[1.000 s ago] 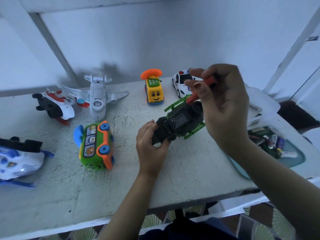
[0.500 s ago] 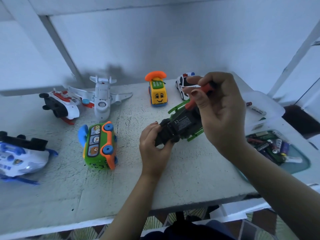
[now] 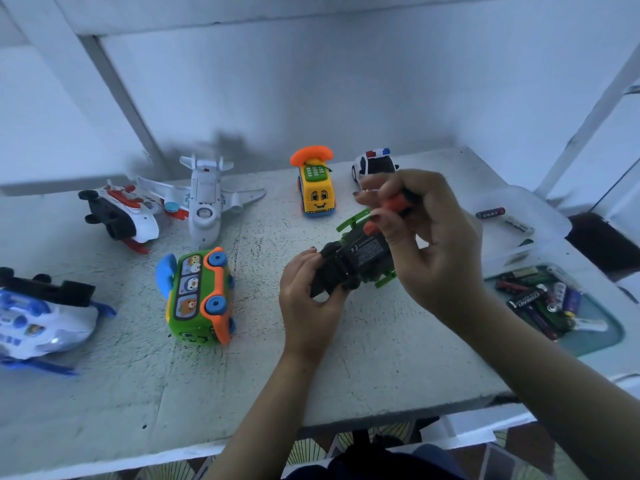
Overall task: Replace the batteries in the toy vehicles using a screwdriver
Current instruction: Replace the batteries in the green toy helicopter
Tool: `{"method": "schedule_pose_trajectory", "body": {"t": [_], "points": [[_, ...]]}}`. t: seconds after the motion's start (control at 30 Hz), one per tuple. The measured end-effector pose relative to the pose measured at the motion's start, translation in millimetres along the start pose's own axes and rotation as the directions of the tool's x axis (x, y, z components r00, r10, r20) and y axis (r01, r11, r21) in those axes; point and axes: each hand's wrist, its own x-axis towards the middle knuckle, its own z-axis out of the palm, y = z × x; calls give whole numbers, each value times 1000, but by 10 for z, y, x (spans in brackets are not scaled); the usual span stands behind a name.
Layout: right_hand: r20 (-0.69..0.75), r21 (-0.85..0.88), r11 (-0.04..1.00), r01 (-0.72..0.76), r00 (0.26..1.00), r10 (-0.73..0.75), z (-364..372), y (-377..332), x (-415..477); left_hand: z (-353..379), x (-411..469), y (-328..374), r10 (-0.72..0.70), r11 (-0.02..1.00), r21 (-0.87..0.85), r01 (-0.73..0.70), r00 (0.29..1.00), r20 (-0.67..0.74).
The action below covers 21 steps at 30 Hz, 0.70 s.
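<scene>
A black and green toy vehicle [image 3: 360, 258] lies upside down at the middle of the table, its labelled black underside facing up. My left hand [image 3: 308, 303] grips its near end. My right hand [image 3: 426, 233] pinches an orange-handled screwdriver [image 3: 388, 211] whose lower end points down at the toy's underside; the tip is hidden behind my fingers. A clear tub of batteries [image 3: 540, 299] stands at the right edge.
On the table [image 3: 346, 375] stand a green and orange bus [image 3: 199, 296], a white plane [image 3: 204, 199], a red and white toy [image 3: 121, 216], a yellow phone car [image 3: 315, 192], a police car [image 3: 374, 164] and a blue and white toy [image 3: 38, 317]. A lid with loose batteries [image 3: 502, 216] lies at the right.
My right hand has shifted its fingers on the screwdriver handle over the toy. My left hand keeps its hold on the toy. The view has tilted slightly.
</scene>
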Motion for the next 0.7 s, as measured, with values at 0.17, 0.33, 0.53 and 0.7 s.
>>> {"method": "schedule_pose_trajectory", "body": {"t": [0.17,0.33,0.53,0.7], "points": [[10,-160,985,67,998,-66,9,-58,88,9,-6,-24,-6,1000,12,6,1000,2],[-78,-237,971,30,996,-50,-11,-101,173,1,-12,-2,-3,1000,17,3,1000,6],[-136,-247,969,-5,990,-30,2,-172,218,8,8,21,12,1000,10,-12,1000,-10],[-167,-200,976,-89,984,56,3,-166,229,5,8,-14,5,1000,15,-5,1000,4]]}}
